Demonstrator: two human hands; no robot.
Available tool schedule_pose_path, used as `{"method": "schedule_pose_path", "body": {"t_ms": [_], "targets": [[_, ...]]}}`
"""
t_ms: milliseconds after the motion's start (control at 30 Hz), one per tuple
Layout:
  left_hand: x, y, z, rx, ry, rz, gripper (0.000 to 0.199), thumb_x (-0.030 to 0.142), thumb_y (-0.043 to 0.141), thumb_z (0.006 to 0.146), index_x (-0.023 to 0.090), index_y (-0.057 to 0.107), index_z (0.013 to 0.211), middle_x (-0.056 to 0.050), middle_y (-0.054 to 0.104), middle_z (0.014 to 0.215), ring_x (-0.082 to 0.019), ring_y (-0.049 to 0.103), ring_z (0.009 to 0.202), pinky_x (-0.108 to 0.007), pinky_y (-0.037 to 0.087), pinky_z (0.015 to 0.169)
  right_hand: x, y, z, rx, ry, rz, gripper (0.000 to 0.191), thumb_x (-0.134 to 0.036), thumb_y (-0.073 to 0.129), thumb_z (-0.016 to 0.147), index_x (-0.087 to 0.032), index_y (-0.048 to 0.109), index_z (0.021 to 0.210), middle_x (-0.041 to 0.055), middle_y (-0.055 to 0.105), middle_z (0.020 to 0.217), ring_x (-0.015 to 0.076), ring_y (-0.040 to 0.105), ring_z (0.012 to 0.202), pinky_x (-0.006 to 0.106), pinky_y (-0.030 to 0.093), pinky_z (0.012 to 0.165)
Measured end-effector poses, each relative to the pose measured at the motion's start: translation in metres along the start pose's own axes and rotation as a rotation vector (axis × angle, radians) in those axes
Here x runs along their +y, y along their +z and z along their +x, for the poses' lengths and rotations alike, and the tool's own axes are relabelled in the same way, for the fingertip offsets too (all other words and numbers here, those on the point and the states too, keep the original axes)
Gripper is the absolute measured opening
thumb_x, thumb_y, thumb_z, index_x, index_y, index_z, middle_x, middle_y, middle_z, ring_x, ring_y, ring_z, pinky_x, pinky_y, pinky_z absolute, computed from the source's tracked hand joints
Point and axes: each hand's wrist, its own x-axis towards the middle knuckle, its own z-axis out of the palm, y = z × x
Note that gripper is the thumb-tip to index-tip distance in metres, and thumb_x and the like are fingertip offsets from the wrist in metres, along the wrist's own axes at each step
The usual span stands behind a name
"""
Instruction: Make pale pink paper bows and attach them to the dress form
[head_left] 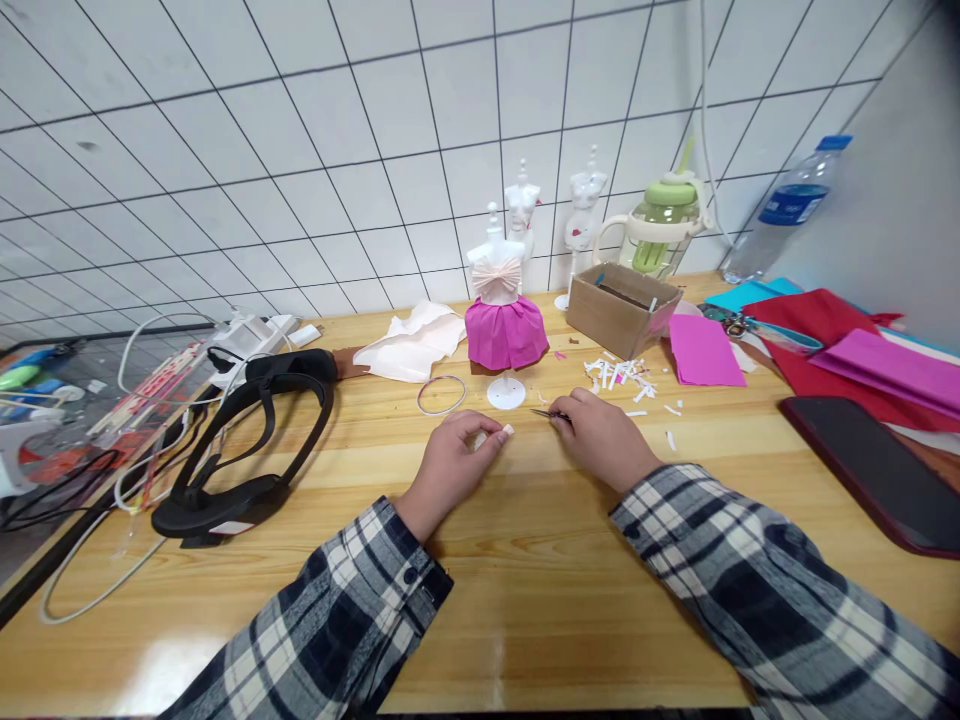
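Between the thumb and index finger of my left hand (456, 460) is a small cream-white piece (508, 431); whether it is paper or cloth I cannot tell. My right hand (604, 435) is closed around dark metal tweezers (551, 414), whose thin tip points left toward that piece. Most of the tweezers is hidden by my fingers. Just beyond both hands stands a small white dress form (495, 240) on a round base. It wears a magenta skirt (507, 335) and a pale pink pleated bow (496, 275).
White paper scraps (621, 377) lie beside a cardboard box (622, 308) and magenta sheets (705, 350). A thin ring (442, 395) and pale fabric (412, 342) lie left of the form. A black headset (247, 450) and a phone (885, 470) flank my arms.
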Motion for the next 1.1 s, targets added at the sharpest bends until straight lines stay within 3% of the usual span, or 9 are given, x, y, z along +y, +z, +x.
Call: {"method": "schedule_pose_path", "body": {"t_ms": [167, 233, 300, 433, 533, 633, 767, 900, 1100], "targets": [[-0.001, 0.0, 0.0, 0.001, 0.007, -0.007, 0.011, 0.031, 0.066, 0.082, 0.02, 0.069, 0.078, -0.003, 0.073, 0.082, -0.018, 0.067, 0.08, -0.033, 0.052, 0.079, 0.038, -0.011, 0.009, 0.112, 0.261, -0.077, 0.022, -0.026, 0.041, 0.095, -0.017, 0.061, 0.1, 0.0124, 0.067, 0.099, 0.0261, 0.063, 0.09, 0.033, 0.04, 0.07], [-0.001, 0.0, -0.001, -0.006, 0.003, -0.005, 0.012, 0.031, 0.066, 0.082, 0.02, 0.069, 0.078, -0.003, 0.073, 0.083, -0.018, 0.067, 0.081, -0.033, 0.052, 0.08, 0.051, -0.017, 0.01, 0.174, 0.263, -0.026, 0.022, -0.026, 0.042, 0.094, -0.017, 0.06, 0.104, 0.0126, 0.067, 0.104, 0.0263, 0.062, 0.096, 0.033, 0.041, 0.073], [0.0, 0.0, -0.001, -0.013, -0.004, -0.008, 0.012, 0.031, 0.065, 0.083, 0.02, 0.069, 0.078, -0.003, 0.073, 0.083, -0.018, 0.067, 0.081, -0.032, 0.051, 0.08, 0.049, -0.016, 0.009, 0.199, 0.188, 0.057, 0.022, -0.026, 0.042, 0.094, -0.018, 0.059, 0.107, 0.0102, 0.067, 0.106, 0.0243, 0.061, 0.098, 0.032, 0.041, 0.076], [0.001, 0.0, -0.001, -0.008, -0.01, -0.007, 0.012, 0.031, 0.066, 0.082, 0.02, 0.069, 0.079, -0.003, 0.073, 0.083, -0.018, 0.067, 0.081, -0.032, 0.051, 0.079, 0.018, -0.001, 0.006, 0.053, 0.018, 0.141, 0.02, -0.032, 0.051, 0.091, -0.023, 0.058, 0.108, 0.0036, 0.069, 0.096, 0.019, 0.063, 0.085, 0.028, 0.041, 0.069], [0.001, 0.0, 0.0, -0.013, -0.011, -0.01, 0.011, 0.03, 0.066, 0.082, 0.02, 0.069, 0.078, -0.004, 0.073, 0.083, -0.019, 0.067, 0.081, -0.033, 0.051, 0.079, 0.009, 0.004, 0.008, 0.072, 0.086, -0.013, 0.016, -0.032, 0.048, 0.092, -0.022, 0.06, 0.093, 0.0067, 0.067, 0.098, 0.0203, 0.063, 0.084, 0.029, 0.038, 0.064], [0.001, 0.001, 0.0, -0.014, -0.015, -0.022, 0.012, 0.03, 0.066, 0.082, 0.019, 0.069, 0.077, -0.004, 0.073, 0.082, -0.018, 0.067, 0.081, -0.033, 0.051, 0.08, 0.026, -0.002, 0.012, 0.118, 0.233, -0.092, 0.017, -0.03, 0.045, 0.093, -0.02, 0.058, 0.095, 0.0098, 0.067, 0.098, 0.0231, 0.063, 0.083, 0.03, 0.034, 0.061], [0.001, 0.0, -0.001, -0.011, -0.021, -0.038, 0.014, 0.032, 0.065, 0.082, 0.019, 0.07, 0.078, -0.004, 0.073, 0.084, -0.019, 0.066, 0.082, -0.033, 0.05, 0.081, 0.048, -0.012, 0.013, 0.198, 0.303, 0.087, 0.017, -0.026, 0.04, 0.093, -0.02, 0.051, 0.105, 0.0098, 0.068, 0.094, 0.0246, 0.063, 0.08, 0.031, 0.035, 0.062], [0.001, 0.0, -0.001, -0.008, -0.072, -0.086, 0.017, 0.035, 0.063, 0.083, 0.019, 0.07, 0.082, -0.005, 0.073, 0.087, -0.019, 0.066, 0.084, -0.032, 0.049, 0.082, 0.023, -0.013, 0.005, 0.186, 0.169, 0.374, 0.021, -0.028, 0.046, 0.09, -0.022, 0.045, 0.11, 0.0043, 0.067, 0.088, 0.0223, 0.061, 0.078, 0.03, 0.038, 0.066], [0.004, 0.0, -0.001, 0.022, -0.172, -0.252, 0.017, 0.035, 0.064, 0.083, 0.018, 0.069, 0.085, -0.004, 0.072, 0.089, -0.019, 0.065, 0.088, -0.031, 0.048, 0.085, -0.037, -0.005, -0.019, -0.1, -0.071, 0.605, 0.028, -0.043, 0.022, 0.1, -0.024, 0.041, 0.09, 0.0007, 0.057, 0.079, 0.0183, 0.056, 0.074, 0.03, 0.039, 0.068]]}}
